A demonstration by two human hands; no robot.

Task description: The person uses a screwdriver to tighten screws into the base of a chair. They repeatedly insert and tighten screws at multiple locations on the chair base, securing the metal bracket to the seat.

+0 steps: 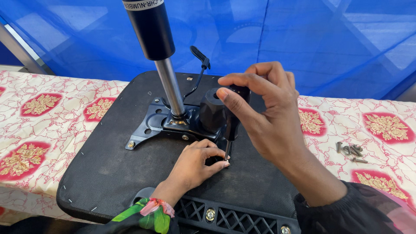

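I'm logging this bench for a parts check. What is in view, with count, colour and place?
Chair seat: one, black, upside down on the table.
Metal plate: one, black, on the seat.
Gas cylinder: one, black and silver, upright from the plate.
Lever: one, black, behind the plate.
Screwdriver: one, black, upright in the right hand.
Loose screws: several, grey, on the cloth at right.
Tablecloth: one, white and red.
Left hand: at the screwdriver tip.
Right hand: gripping the handle.

This looks like a makeshift assembly workshop, perhaps a stall under a tarp. A blue plastic sheet forms the backdrop, and the counter wears a red-and-white floral cloth. An upturned chair seat and loose screws lie on it.
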